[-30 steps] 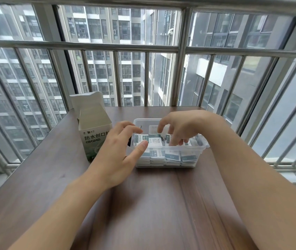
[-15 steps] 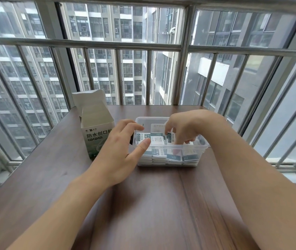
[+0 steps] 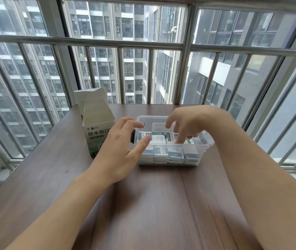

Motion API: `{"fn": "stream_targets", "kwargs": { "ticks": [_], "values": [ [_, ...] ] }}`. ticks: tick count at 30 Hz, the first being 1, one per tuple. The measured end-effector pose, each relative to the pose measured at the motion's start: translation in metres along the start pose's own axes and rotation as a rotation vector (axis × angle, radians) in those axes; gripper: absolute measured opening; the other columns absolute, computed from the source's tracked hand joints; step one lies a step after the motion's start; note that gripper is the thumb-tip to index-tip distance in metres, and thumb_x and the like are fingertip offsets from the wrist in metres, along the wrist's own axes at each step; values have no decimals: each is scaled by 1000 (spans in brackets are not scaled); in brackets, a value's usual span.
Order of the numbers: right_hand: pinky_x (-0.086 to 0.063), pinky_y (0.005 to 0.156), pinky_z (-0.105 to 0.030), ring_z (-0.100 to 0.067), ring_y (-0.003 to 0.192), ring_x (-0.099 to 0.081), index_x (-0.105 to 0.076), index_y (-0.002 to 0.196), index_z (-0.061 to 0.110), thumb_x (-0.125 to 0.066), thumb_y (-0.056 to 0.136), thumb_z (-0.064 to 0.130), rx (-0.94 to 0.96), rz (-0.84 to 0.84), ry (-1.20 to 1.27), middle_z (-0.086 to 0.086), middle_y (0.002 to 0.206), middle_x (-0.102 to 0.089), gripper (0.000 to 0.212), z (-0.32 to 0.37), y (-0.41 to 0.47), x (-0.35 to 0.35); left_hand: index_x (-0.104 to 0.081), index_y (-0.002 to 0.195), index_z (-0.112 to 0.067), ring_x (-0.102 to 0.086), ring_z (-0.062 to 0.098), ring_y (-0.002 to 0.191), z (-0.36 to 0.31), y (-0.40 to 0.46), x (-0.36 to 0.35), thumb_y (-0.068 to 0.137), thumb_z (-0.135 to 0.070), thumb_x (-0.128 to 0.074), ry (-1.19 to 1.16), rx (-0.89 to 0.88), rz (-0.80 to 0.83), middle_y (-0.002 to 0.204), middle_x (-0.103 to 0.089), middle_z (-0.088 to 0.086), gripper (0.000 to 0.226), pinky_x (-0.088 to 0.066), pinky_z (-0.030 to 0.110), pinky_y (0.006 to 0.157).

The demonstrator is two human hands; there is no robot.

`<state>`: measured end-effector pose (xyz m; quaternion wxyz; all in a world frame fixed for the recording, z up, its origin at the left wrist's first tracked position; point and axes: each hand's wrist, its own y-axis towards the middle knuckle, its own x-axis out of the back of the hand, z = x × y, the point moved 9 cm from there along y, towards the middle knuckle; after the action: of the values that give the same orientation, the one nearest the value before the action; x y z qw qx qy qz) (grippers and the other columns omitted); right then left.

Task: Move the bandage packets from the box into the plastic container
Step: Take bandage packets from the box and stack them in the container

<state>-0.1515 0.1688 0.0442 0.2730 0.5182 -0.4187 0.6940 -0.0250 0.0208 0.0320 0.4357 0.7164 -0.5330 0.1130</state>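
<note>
left hand (image 3: 121, 148): fingers loose, thumb against plastic container (image 3: 175, 160) wall
right hand (image 3: 187, 124): relaxed, fingertips poking bandage packets (image 3: 159, 139)
box (image 3: 96, 123): upright, flap open

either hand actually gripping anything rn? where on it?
No clear grip. Right hand presses fingertips onto bandage packets in the plastic container; left hand rests open at its left end.

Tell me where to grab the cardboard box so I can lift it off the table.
Grip the box across its two narrow side walls, below the open flap, coming from above. It stands upright with its top open, left of the plastic container, so the sides look free.
</note>
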Motion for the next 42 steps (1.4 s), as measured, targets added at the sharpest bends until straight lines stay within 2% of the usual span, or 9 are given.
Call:
{"fn": "stream_targets", "kwargs": {
  "ticks": [4,9,13,23,29,33,36,39,42],
  "values": [
    [-55,61,-27,-16,72,-70,-53,142,30,-78,82,11,-22,29,-100,-2,112,-71,68,-1,0,-5,-60,124,-22,-49,8,117,3,0,0,97,-43,-59,0,24,-5,125,-48,-10,35,-48,41,103],
    [-54,60,-26,-16,75,-70,-54,142,30,-76,82,7,-24,28,-117,-1,113,-70,68,1,3,-8,-59,125,-25,-48,7,118,1,-1,-2,88,-64,-45,-16,38,29,124,-47,-14,55,-47,40,104],
    [-55,57,-26,-16,76,-71,-55,140,30,-78,82,9,-15,40,-58,-1,115,-69,66,1,4,-9,-59,124,-24,-48,7,117,1,-2,-2,86,-66,-41,-30,38,27,124,-47,-14,59,-47,40,104],
    [-63,85,-41,-28,101,-73,-56,139,31,-84,79,10,22,43,77,-11,121,-71,69,-6,0,0,-59,124,-25,-49,7,118,2,-2,-2,87,-68,-40,-39,39,32,124,-47,-16,59,-49,41,103],
    [-53,56,-24,-15,72,-68,-58,139,23,-78,88,26,46,30,115,-6,118,-72,55,1,-4,0,-58,125,-27,-49,7,118,5,-1,-5,95,-64,-43,-36,28,39,124,-46,-17,49,-49,42,102],
    [-52,54,-24,-14,65,-65,-65,131,18,-74,87,47,36,-7,95,-3,116,-74,53,3,-3,0,-58,124,-27,-49,6,118,5,-1,-5,94,-66,-41,-35,25,34,123,-46,-17,52,-49,41,102],
    [-51,54,-24,-14,63,-64,-74,108,12,-74,80,62,7,-8,40,-4,96,-76,58,5,-2,-3,-58,125,-27,-49,6,118,4,-1,-5,91,-69,-40,-33,26,34,123,-46,-17,57,-49,40,102],
    [-51,55,-24,-16,62,-63,-72,90,8,-76,80,59,7,-28,40,-4,79,-69,51,9,0,-4,-57,124,-29,-48,3,117,5,-1,-5,91,-70,-40,-28,21,30,123,-46,-18,55,-49,39,101],
    [-53,53,-22,-14,62,-68,-74,107,7,-80,84,41,24,-35,48,-5,83,-74,42,13,0,-5,-58,124,-27,-49,5,117,3,-1,-4,93,-69,-39,-37,23,28,123,-46,-17,55,-49,39,102]
  ]
}}
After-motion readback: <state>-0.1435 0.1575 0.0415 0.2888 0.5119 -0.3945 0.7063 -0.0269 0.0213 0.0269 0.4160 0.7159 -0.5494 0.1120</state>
